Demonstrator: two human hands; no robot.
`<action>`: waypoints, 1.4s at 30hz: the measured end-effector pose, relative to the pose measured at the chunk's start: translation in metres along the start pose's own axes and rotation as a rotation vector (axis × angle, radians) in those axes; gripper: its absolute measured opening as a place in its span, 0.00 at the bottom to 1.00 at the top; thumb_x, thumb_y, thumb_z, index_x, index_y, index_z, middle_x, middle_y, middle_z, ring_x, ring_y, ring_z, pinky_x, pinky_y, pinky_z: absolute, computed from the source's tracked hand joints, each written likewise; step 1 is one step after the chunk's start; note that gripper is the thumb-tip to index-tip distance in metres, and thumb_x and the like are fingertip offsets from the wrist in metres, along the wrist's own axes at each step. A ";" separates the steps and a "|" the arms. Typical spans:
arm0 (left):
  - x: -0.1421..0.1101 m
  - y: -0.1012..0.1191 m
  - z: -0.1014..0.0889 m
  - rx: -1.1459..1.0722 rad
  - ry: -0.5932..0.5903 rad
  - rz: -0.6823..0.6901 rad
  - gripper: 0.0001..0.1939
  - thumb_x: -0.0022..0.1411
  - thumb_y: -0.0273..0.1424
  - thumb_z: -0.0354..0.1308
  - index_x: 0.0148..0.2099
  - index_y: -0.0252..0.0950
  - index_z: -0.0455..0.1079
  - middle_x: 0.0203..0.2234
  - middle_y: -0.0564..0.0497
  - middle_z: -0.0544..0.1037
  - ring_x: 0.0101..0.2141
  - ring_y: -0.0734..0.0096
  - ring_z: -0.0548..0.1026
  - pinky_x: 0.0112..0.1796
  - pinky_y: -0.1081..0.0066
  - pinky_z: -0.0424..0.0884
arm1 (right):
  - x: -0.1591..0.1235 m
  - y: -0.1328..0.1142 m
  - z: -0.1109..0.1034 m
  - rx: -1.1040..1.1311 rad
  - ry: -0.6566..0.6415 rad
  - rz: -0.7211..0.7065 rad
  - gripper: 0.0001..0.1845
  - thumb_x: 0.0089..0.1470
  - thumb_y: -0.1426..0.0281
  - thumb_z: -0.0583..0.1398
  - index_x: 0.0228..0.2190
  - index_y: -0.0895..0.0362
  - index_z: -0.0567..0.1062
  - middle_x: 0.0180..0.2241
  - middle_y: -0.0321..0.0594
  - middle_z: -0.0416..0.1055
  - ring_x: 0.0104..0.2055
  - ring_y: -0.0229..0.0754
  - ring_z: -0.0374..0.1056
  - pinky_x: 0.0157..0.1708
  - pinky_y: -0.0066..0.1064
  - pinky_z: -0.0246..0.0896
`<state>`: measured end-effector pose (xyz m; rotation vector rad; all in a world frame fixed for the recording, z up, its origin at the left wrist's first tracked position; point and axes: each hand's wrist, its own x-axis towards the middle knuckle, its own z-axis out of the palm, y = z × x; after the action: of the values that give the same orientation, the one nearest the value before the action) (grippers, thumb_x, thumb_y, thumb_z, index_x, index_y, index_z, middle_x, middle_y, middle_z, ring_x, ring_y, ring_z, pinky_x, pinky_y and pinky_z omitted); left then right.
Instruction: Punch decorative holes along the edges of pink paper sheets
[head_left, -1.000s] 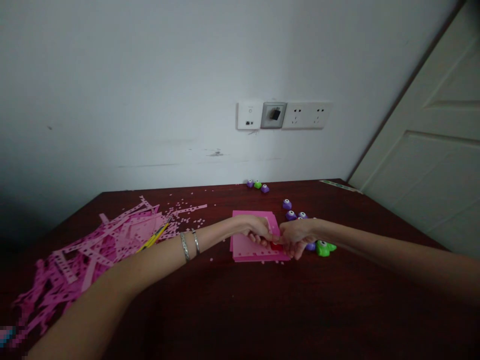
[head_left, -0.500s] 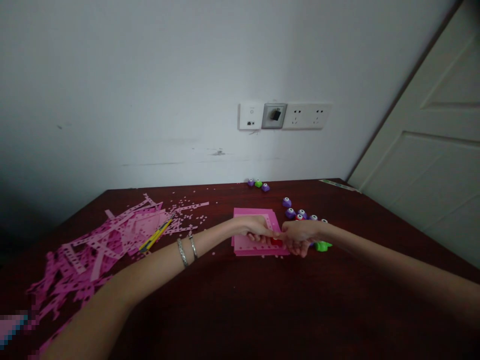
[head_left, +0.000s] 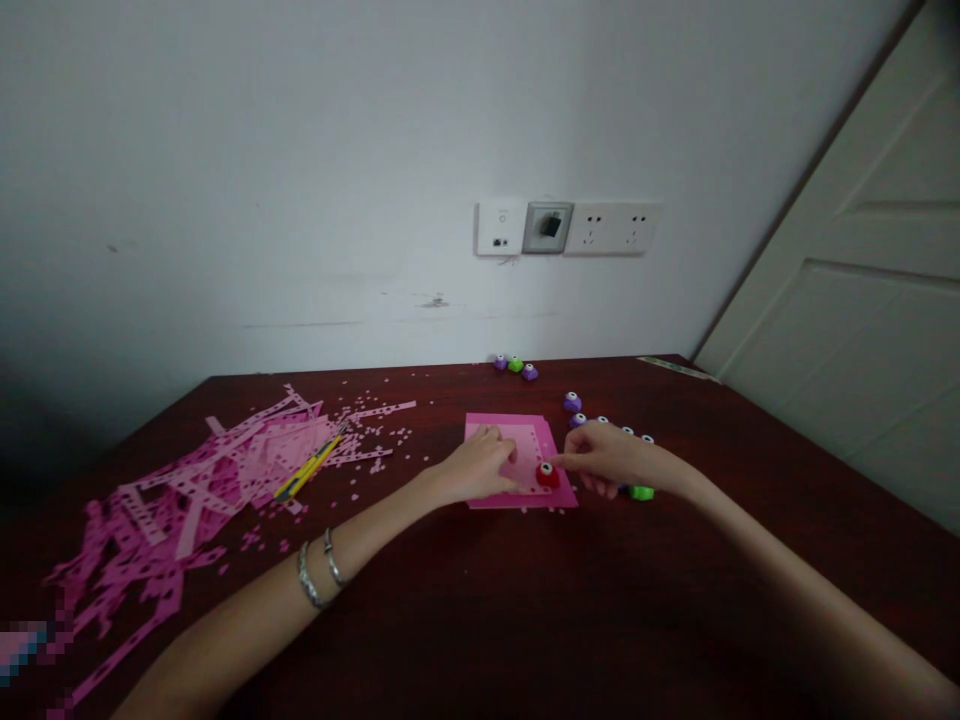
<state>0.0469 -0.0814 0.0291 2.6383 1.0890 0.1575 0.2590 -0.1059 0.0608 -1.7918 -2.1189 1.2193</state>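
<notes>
A small red craft punch [head_left: 547, 475] with a white and black top stands on the front right part of a light pink sheet. That sheet lies on darker pink paper [head_left: 551, 430], and punched holes run along its right side. My left hand [head_left: 484, 465] rests on the sheet's left part, thumb and fingers apart, holding nothing. Just right of the punch is my right hand [head_left: 611, 455]. Its index finger reaches to the punch's edge and seems to touch it, while the other fingers are loosely curled.
Purple craft punches [head_left: 573, 402] and a green one [head_left: 642, 493] stand around my right hand, partly hidden. Several more [head_left: 515, 364] sit by the wall. Pink punched strips [head_left: 150, 515], paper bits and a yellow cutter knife [head_left: 309, 468] lie at left. A patterned strip [head_left: 675, 368] lies far right.
My left hand has come off the red punch and moved left, its fingers spreading on the sheet. The punch's top now shows. My right hand has shifted slightly up and right.
</notes>
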 end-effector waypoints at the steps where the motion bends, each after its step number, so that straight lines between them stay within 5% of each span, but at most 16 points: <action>1: 0.001 -0.004 0.001 -0.007 -0.019 0.012 0.28 0.52 0.49 0.55 0.44 0.30 0.66 0.40 0.41 0.67 0.43 0.58 0.63 0.42 0.64 0.61 | 0.000 0.002 -0.001 -0.015 0.018 -0.035 0.21 0.48 0.52 0.57 0.25 0.59 0.68 0.19 0.38 0.69 0.16 0.33 0.63 0.15 0.25 0.59; 6: 0.006 -0.016 0.004 -0.056 -0.076 0.011 0.30 0.50 0.51 0.56 0.45 0.31 0.65 0.41 0.42 0.67 0.43 0.59 0.63 0.41 0.66 0.62 | 0.008 0.016 0.004 -0.253 0.158 -0.275 0.18 0.44 0.62 0.62 0.37 0.59 0.71 0.34 0.43 0.70 0.32 0.40 0.66 0.30 0.29 0.61; 11: 0.010 -0.019 0.005 -0.101 -0.100 0.007 0.32 0.47 0.53 0.57 0.45 0.32 0.64 0.41 0.43 0.66 0.42 0.59 0.63 0.40 0.66 0.61 | 0.014 0.018 0.011 -0.304 0.121 -0.349 0.19 0.44 0.65 0.62 0.40 0.59 0.72 0.39 0.44 0.69 0.38 0.43 0.64 0.38 0.32 0.58; 42: 0.011 -0.018 0.002 -0.165 -0.130 -0.023 0.31 0.47 0.53 0.57 0.44 0.32 0.64 0.42 0.43 0.65 0.41 0.61 0.63 0.40 0.66 0.59 | 0.019 0.016 0.015 -0.212 0.093 -0.324 0.14 0.45 0.67 0.61 0.35 0.59 0.74 0.31 0.40 0.70 0.25 0.36 0.65 0.23 0.25 0.58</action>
<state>0.0429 -0.0621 0.0217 2.4519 1.0179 0.0660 0.2577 -0.0977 0.0329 -1.4605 -2.4365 0.8448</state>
